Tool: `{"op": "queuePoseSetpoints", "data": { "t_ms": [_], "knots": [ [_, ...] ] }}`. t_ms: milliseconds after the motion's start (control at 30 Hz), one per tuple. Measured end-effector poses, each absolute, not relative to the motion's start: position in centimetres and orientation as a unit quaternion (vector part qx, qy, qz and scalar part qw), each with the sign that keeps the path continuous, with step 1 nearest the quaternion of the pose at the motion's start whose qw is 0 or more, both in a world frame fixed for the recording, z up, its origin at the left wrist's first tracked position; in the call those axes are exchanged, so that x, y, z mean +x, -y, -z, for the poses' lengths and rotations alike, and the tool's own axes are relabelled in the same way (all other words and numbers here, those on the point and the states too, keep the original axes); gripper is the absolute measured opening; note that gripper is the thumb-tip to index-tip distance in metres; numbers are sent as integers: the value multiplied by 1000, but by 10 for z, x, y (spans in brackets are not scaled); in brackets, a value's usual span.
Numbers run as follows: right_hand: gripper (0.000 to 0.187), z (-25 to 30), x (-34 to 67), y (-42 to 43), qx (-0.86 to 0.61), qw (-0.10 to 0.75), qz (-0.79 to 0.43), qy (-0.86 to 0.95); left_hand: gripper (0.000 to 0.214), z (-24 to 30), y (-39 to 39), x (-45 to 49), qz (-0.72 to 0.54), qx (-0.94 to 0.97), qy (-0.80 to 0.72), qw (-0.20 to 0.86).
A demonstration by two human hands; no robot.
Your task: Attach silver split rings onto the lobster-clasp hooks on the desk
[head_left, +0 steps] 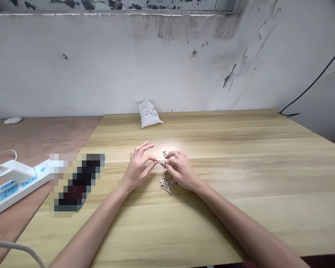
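Both my hands meet over the middle of a light wooden table (240, 167). My left hand (138, 167) pinches a small metal ring between thumb and forefinger, its other fingers spread upward. My right hand (180, 169) is closed in a pinch on a small metal clasp (162, 163) that touches the ring. A little pile of several silver lobster clasps (167, 184) lies on the table just below and between the hands.
A small white packet (149, 113) stands at the table's far edge against the stained wall. To the left, a white power strip (13, 184) with a plugged charger and cables lies on a reddish board. A blurred dark object (75, 184) sits at the table's left edge.
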State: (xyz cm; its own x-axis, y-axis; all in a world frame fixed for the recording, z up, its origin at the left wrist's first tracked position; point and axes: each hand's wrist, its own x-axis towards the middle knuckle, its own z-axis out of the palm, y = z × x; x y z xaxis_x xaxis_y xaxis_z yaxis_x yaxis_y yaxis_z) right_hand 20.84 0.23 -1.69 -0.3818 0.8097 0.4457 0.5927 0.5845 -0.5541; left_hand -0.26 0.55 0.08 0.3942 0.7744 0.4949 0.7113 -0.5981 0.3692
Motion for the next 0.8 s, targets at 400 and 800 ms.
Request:
{"op": "queuePoseSetpoints", "data": {
  "t_ms": [400, 800],
  "knots": [
    [14, 9, 206, 2, -433, 372, -140, 809, 14, 0, -1, 0, -264, 857, -442, 2],
    [12, 10, 207, 0, -424, 393, -189, 794, 10, 2, -5, -2, -306, 830, -453, 110]
  ]
}}
